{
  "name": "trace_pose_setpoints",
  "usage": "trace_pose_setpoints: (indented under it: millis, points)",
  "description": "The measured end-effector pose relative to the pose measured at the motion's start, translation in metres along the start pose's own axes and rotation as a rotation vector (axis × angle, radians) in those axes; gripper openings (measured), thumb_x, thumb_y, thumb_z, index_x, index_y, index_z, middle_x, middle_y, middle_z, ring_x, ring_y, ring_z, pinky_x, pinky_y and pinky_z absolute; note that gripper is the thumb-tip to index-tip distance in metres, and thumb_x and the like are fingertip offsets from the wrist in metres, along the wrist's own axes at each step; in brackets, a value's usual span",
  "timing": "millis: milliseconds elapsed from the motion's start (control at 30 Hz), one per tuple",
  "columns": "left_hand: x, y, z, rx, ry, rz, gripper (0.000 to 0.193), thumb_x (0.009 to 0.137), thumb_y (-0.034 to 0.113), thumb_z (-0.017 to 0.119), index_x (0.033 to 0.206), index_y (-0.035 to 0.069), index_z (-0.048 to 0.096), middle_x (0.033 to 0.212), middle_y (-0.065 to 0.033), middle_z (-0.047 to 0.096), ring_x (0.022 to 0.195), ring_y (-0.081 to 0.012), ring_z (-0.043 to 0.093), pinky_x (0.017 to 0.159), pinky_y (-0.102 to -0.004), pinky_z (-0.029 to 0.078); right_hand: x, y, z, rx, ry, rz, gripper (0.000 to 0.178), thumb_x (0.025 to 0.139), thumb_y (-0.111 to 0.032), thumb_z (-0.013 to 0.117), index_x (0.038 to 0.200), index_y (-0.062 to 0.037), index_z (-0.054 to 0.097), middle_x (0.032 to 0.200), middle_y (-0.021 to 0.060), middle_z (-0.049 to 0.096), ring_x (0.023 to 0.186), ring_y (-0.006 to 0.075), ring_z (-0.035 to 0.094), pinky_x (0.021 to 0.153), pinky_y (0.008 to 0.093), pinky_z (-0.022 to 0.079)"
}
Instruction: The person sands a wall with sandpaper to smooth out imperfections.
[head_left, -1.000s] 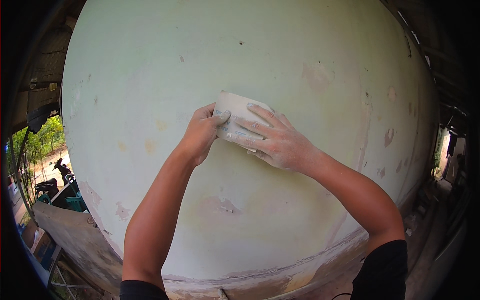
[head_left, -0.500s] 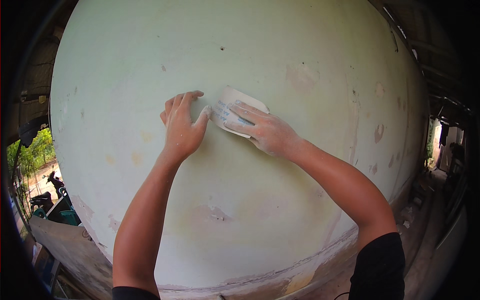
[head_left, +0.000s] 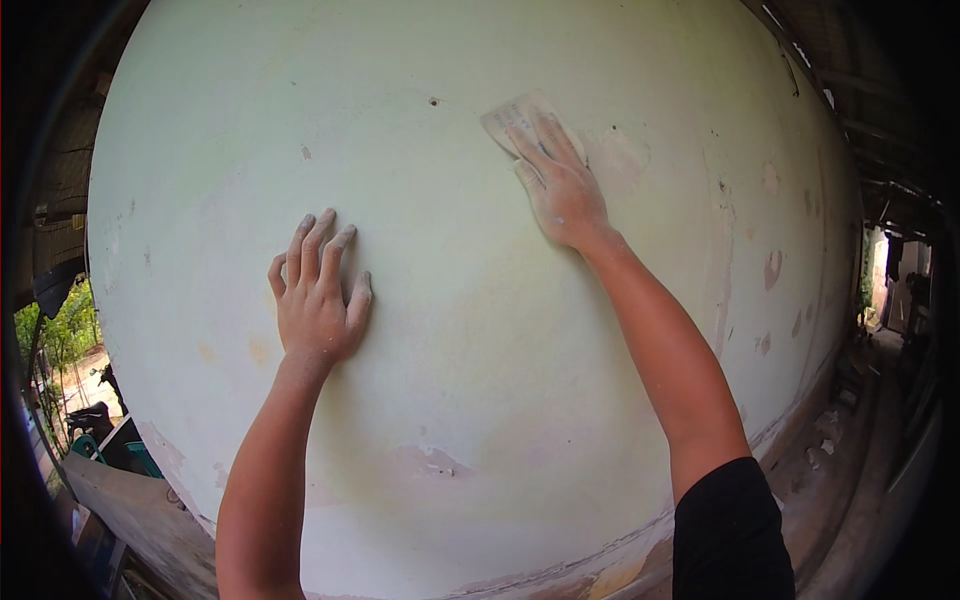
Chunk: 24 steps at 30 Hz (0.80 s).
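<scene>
A pale green wall (head_left: 450, 330) with patches of bare plaster fills most of the view. My right hand (head_left: 568, 200) presses a sheet of sandpaper (head_left: 503, 118) flat on it, up and right of the middle. The sheet's pale printed back faces me, under my dusty fingers; its grit side is hidden. Lower and to the left, my left hand (head_left: 318, 300) rests against the wall with its fingers spread and its tips whitened by dust. It holds nothing.
A small dark hole (head_left: 434, 101) sits in the upper wall. Flaked plaster (head_left: 425, 460) shows lower down. At the left edge are a low ledge (head_left: 120, 495), green chairs (head_left: 88, 447) and foliage (head_left: 70, 325). A narrow passage with rubble (head_left: 825, 440) runs along the right.
My right hand has moved up and to the right with the sandpaper. My left hand has moved down and left, away from the sheet, and its fingers now lie spread on the wall.
</scene>
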<state>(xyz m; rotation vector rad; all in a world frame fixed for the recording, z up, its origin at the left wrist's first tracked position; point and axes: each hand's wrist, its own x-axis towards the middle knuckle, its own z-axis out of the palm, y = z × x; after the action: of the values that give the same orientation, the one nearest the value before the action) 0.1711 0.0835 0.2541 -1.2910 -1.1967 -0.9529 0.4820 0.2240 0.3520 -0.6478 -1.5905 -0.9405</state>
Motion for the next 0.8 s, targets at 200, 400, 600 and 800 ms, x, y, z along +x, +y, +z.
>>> trace_pose_setpoints:
  millis: [200,400,600,800]
  points:
    - [-0.005,-0.005,0.002,0.022,0.037,-0.02,0.056,0.092,0.025,0.06,0.147,0.02,0.054,0.165,-0.0017,0.044,0.156,-0.0225,0.034,0.124,-0.0443,0.022,-0.043,-0.05,-0.001,0.042,-0.219,-0.256,0.05,0.112,-0.039,0.047,0.162,-0.0366,0.042,0.174,0.0033,0.029,0.161,0.0269,0.024,0.127,0.0483,0.033]
    - [-0.01,-0.005,-0.001,0.025,0.019,-0.004,0.06,0.093,0.021,0.056,0.153,0.019,0.05,0.17,-0.0025,0.038,0.159,-0.024,0.03,0.129,-0.0464,0.02,-0.009,0.01,-0.01,-0.002,-0.177,-0.21,0.049,0.112,-0.037,0.049,0.161,-0.035,0.045,0.174,0.0022,0.03,0.161,0.0252,0.026,0.128,0.048,0.032]
    - [-0.02,0.002,-0.005,0.08,-0.07,-0.026,0.067,0.098,0.026,0.051,0.164,0.024,0.039,0.175,-0.0028,0.028,0.163,-0.0255,0.021,0.133,-0.048,0.012,-0.042,-0.033,0.007,0.111,-0.116,-0.322,0.047,0.112,-0.034,0.049,0.159,-0.0277,0.049,0.173,-0.0004,0.033,0.159,0.0219,0.029,0.128,0.0462,0.032]
    - [-0.02,0.005,-0.022,0.152,-0.254,-0.071,0.071,0.105,0.038,0.049,0.17,0.022,0.024,0.179,-0.0034,0.014,0.165,-0.0271,0.008,0.133,-0.05,0.005,-0.012,0.015,-0.013,0.13,-0.229,-0.422,0.046,0.112,-0.033,0.05,0.158,-0.0274,0.051,0.172,0.0005,0.035,0.16,0.022,0.029,0.129,0.0455,0.031]
